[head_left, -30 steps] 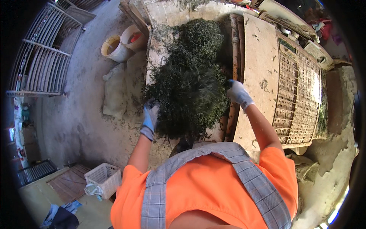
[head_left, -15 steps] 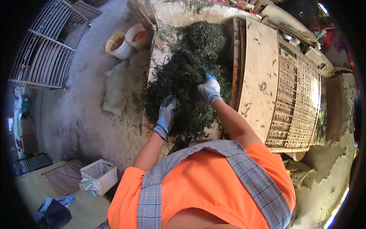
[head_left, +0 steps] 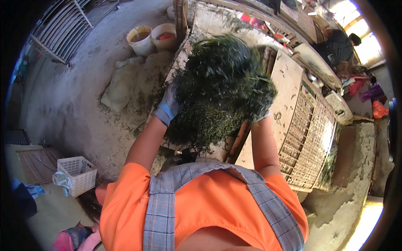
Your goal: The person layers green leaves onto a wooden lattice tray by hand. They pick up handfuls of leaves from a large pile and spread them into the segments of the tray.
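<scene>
A large bundle of dark green leaves [head_left: 226, 71], in fine tangled strands, is lifted between my two gloved hands and is blurred by motion. My left hand [head_left: 171, 101], in a grey glove with a blue band, holds its left side, the fingers partly sunk in the strands. At the right side, my right hand [head_left: 262, 117] grips the bundle; leaves cover nearly all of it, so only a pale bit of glove shows. Beneath lies more of the leaf pile [head_left: 205, 127], on a pale board with raised wooden edges.
Right of the pile lie a wooden board [head_left: 281, 90] and a slatted bamboo rack [head_left: 307, 138]. Two buckets [head_left: 141, 42] and pale sacks [head_left: 130, 83] stand on the left floor. A white plastic crate [head_left: 78, 175] sits lower left. Another person [head_left: 337, 47] is at the far right.
Both hands were in the pile, the right one in plain sight. Now they are farther apart, holding up a big bundle, and leaves cover the right hand. The view has shifted.
</scene>
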Available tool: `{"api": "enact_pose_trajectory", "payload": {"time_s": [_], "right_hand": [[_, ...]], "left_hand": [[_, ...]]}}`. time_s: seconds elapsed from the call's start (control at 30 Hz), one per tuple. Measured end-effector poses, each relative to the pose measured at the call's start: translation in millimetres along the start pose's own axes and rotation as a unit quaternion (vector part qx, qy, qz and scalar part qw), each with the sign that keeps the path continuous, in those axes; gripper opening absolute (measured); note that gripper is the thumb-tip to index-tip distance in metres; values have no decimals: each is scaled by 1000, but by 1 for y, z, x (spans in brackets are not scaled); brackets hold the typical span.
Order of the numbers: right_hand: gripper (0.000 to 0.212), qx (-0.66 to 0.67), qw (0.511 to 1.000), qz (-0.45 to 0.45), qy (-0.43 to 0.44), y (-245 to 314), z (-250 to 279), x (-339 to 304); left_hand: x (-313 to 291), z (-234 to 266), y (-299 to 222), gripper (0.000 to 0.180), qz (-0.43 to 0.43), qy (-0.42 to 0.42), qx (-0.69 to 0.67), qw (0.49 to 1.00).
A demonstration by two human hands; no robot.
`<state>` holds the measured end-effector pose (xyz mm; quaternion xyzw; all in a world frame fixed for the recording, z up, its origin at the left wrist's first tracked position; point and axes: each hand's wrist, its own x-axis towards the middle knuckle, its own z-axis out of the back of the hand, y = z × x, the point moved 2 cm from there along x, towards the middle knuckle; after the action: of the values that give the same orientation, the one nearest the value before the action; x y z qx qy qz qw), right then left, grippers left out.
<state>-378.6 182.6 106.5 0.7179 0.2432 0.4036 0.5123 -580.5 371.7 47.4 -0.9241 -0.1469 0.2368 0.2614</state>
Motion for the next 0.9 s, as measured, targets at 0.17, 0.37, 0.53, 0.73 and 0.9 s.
{"api": "enact_pose_trajectory", "payload": {"time_s": [0.17, 0.37, 0.53, 0.73, 0.9], "right_hand": [[26, 68, 945, -272, -169, -38, 31, 35], [37, 316, 925, -209, -10, 42, -39, 38], [30, 68, 966, -248, -14, -44, 67, 39], [34, 217, 947, -226, -69, 24, -22, 47], [31, -690, 627, -343, 116, -56, 64, -13]], "left_hand": [[-14, 61, 53, 52, 36, -123, 46, 991], [-52, 82, 43, 49, 22, -158, 30, 987], [-39, 61, 42, 49, 38, -158, 67, 984], [-17, 140, 51, 53, -100, -57, 455, 883], [-42, 60, 35, 58, 42, -165, 139, 975]]}}
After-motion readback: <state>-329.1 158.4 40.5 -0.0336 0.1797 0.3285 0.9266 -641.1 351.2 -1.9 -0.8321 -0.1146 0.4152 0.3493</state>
